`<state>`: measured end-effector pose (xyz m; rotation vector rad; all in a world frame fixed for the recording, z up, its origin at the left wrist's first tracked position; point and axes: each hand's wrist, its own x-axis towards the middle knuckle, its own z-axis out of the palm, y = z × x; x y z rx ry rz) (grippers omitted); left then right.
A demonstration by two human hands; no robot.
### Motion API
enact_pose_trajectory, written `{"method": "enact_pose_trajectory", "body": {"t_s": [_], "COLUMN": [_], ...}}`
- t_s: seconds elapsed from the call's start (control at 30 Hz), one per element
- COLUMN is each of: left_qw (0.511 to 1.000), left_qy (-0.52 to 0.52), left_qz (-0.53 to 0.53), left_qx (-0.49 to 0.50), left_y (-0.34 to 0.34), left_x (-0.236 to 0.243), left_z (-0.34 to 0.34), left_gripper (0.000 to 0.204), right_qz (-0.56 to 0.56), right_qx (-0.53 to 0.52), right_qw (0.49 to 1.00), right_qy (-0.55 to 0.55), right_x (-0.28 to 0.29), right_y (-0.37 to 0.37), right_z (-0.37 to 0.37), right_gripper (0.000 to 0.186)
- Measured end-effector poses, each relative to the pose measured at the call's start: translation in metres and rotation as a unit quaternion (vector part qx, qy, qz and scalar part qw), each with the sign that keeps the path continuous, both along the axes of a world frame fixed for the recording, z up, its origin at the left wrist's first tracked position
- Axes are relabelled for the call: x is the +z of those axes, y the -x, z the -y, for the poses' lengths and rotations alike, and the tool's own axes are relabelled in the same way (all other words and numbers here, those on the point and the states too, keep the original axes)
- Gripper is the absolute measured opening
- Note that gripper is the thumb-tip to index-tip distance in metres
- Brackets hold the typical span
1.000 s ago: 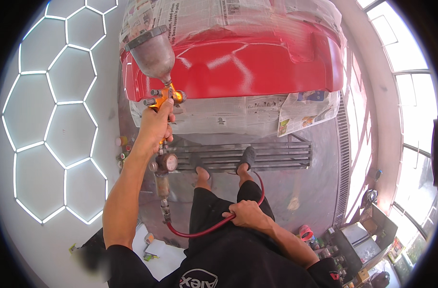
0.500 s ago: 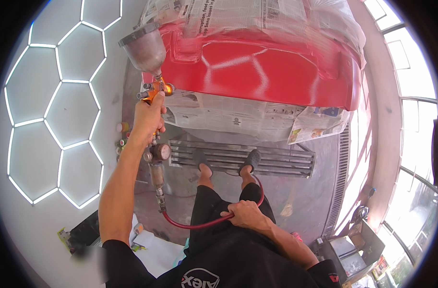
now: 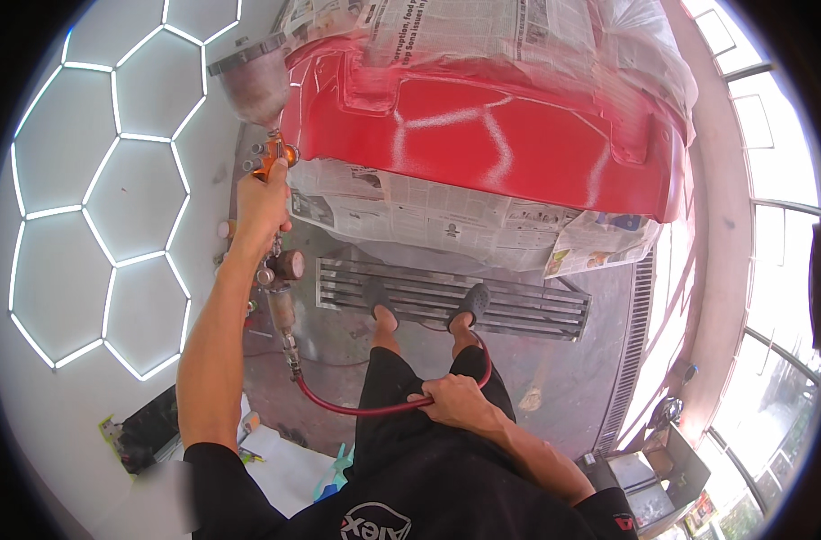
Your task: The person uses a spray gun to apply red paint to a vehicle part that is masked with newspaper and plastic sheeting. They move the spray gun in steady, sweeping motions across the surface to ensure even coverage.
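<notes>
My left hand is wrapped around the grip of an orange-bodied spray gun. On top of it stands a grey paint cup, slightly tilted. Beneath the grip hang a round gauge and an air filter, joined to a red air hose. That hose sags across in front of me to my right hand, closed around it at waist height. The gun is at the left end of a glossy red car bumper, just apart from it as far as I can tell. The trigger finger is partly hidden.
Newspaper and clear plastic sheeting mask the areas around the bumper. My feet are on a slatted metal step. Hexagonal light strips glow at left. A floor grate and an open metal box lie at right.
My left hand and the spray gun have shifted a little left, toward the bumper's left end. The view has tilted slightly. My right hand keeps its hold on the hose.
</notes>
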<state>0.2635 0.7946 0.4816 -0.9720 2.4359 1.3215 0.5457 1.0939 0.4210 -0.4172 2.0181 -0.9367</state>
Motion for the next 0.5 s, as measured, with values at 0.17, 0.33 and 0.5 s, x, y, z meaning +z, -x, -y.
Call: {"method": "enact_pose_trajectory", "body": {"t_s": [0.17,0.33,0.5], "left_qw": [0.999,0.999,0.995], "left_qy": [0.031,-0.030,-0.071], "left_qz": [-0.039,0.002,0.026], "left_qx": [-0.001,-0.031,-0.066], "left_y": [-0.008,-0.017,-0.025], "left_x": [0.006,0.012,0.015], "left_z": [-0.013,-0.044,-0.085], "left_gripper": [0.043,0.043,0.044], "right_qz": [-0.007,0.011,-0.002], "right_qx": [-0.016,-0.007,-0.041], "right_qw": [1.000,1.000,0.999], "right_qy": [0.007,-0.001,0.006], "right_x": [-0.006,-0.006,-0.008], "right_y": [-0.009,-0.016,-0.028], "right_z": [-0.003,-0.012,-0.026], "right_gripper": [0.049,0.049,0.049]}}
